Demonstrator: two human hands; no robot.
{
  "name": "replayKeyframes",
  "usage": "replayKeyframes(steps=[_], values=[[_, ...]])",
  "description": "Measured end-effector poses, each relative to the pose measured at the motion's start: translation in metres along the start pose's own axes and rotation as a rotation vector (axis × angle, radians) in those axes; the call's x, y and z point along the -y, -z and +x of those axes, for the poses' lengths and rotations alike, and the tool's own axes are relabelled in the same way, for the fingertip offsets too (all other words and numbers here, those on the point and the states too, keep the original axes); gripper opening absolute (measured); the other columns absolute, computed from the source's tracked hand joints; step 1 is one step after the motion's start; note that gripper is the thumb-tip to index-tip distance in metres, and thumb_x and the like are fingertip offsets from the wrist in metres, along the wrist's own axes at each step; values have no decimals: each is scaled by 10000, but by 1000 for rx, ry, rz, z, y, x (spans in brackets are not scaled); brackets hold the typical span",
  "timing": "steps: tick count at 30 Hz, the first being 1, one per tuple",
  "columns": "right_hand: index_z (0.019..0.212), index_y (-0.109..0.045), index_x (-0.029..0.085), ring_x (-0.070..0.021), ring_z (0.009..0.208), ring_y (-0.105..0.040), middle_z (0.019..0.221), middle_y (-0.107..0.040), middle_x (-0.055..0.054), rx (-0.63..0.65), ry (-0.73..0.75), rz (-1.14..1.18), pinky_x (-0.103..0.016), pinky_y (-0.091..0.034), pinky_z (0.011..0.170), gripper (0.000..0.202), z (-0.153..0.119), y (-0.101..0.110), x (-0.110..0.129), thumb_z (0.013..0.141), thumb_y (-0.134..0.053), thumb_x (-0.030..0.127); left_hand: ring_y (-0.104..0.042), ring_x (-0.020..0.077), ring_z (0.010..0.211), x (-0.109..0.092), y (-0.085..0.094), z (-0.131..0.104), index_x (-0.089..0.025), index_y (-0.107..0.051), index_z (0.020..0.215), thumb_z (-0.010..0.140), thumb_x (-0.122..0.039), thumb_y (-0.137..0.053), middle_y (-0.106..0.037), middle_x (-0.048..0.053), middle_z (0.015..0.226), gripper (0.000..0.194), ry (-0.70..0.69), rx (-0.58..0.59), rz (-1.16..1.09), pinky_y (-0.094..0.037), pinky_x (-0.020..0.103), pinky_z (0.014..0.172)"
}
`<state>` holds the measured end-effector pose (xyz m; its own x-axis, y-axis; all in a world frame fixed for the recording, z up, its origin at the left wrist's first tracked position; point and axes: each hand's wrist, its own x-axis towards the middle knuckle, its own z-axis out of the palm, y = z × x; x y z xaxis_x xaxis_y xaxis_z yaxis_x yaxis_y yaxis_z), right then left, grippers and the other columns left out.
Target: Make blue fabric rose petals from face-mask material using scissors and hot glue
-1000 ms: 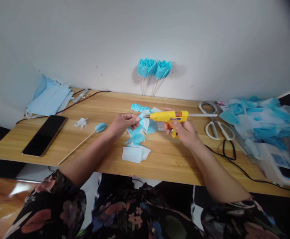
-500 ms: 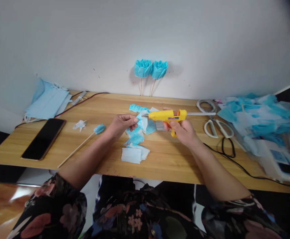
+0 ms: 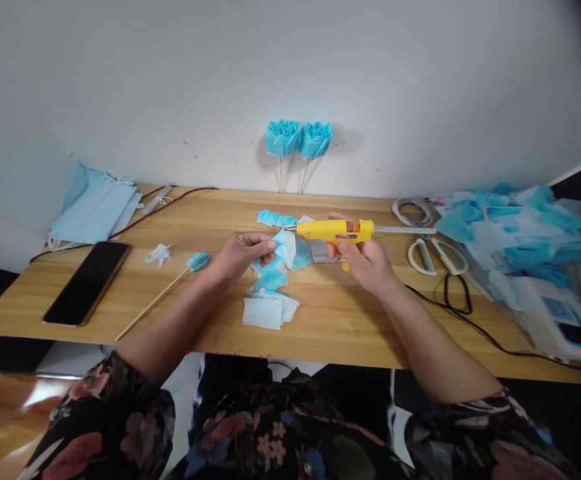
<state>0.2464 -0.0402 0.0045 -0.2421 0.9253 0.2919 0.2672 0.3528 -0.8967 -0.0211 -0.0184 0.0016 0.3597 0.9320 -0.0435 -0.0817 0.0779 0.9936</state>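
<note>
My left hand (image 3: 253,252) pinches a pale blue fabric petal (image 3: 285,249) between thumb and fingers. In my right hand (image 3: 365,260) is a yellow hot glue gun (image 3: 325,231), its nozzle at the petal's upper edge and a clear glue stick (image 3: 403,230) jutting from its back. Below the held petal lie more blue and white fabric pieces (image 3: 263,313). A pleated blue strip (image 3: 275,217) rests just behind. Left of my left hand, a thin stick (image 3: 153,303) carries a small blue bud (image 3: 199,261) at its tip.
Two blue fabric flowers (image 3: 284,138) on sticks lean against the wall. At left are a phone (image 3: 88,283) and stacked face masks (image 3: 98,207). White-handled scissors (image 3: 435,257), a wire coil (image 3: 413,212), a black cable (image 3: 490,340) and a heap of blue fabric (image 3: 530,227) occupy the right.
The nozzle stays at the petal's top edge while the petal has turned slightly and looks flatter. Both hands are in nearly the same place.
</note>
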Motion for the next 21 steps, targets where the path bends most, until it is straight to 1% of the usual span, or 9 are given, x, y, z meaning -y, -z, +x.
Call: replayKeyframes(steps=[2, 5, 7, 9, 11, 13, 16, 21], values=[[868, -706, 205, -188, 789, -625, 815, -664, -58, -16, 14, -61, -332, -527, 751, 434, -1, 1, 2, 931, -558, 608, -503, 83, 518, -1, 0, 0, -164, -672, 627, 675, -513, -845, -629, 1, 583, 392, -11, -2, -5, -417, 241, 539], [968, -724, 222, -207, 845, -655, 873, -705, -69, -46, 26, -112, -361, -537, 817, 386, -3, 2, 7, 928, -584, 580, -508, 82, 520, -2, 1, 0, -160, -675, 636, 670, -520, -852, -627, 2, 586, 403, -31, -30, -32, -412, 238, 536], [1057, -712, 226, -194, 810, -651, 895, -720, -64, -82, 26, -61, -348, -543, 789, 408, -3, 2, 10, 925, -586, 591, -510, 82, 517, -3, 1, 0, -155, -674, 634, 655, -531, -861, -622, 2, 577, 421, -38, -66, -63, -404, 235, 530], [1129, -687, 217, -175, 742, -627, 903, -725, -61, -98, 14, 44, -327, -542, 715, 492, -2, 2, 13, 912, -572, 644, -511, 82, 514, -4, 1, 1, -150, -672, 627, 638, -539, -870, -617, 2, 569, 437, -44, -101, -102, -400, 232, 524], [1127, -684, 204, -162, 686, -599, 893, -718, -67, -77, -3, 138, -312, -521, 642, 560, -1, 1, 16, 898, -548, 696, -512, 81, 513, -4, 2, 2, -145, -673, 625, 626, -534, -880, -620, 3, 571, 440, -56, -124, -141, -399, 232, 523], [1075, -698, 198, -154, 660, -584, 874, -704, -71, -39, -23, 191, -305, -499, 609, 564, 0, 0, 17, 893, -544, 709, -512, 78, 514, -4, 2, 3, -143, -675, 630, 629, -525, -883, -624, 3, 580, 435, -75, -131, -166, -398, 233, 525], [1033, -704, 205, -143, 644, -571, 834, -679, -57, 14, -45, 235, -300, -492, 606, 536, 1, -3, 18, 878, -578, 703, -520, 75, 522, -4, 2, 3, -142, -676, 639, 640, -523, -880, -627, 2, 587, 433, -91, -139, -177, -398, 228, 528], [1085, -697, 201, -135, 628, -538, 786, -663, -43, 78, -71, 243, -292, -472, 586, 569, 0, -7, 18, 863, -589, 714, -534, 80, 531, -4, 3, 3, -140, -680, 630, 622, -527, -891, -633, 4, 586, 440, -87, -154, -186, -405, 226, 529]])
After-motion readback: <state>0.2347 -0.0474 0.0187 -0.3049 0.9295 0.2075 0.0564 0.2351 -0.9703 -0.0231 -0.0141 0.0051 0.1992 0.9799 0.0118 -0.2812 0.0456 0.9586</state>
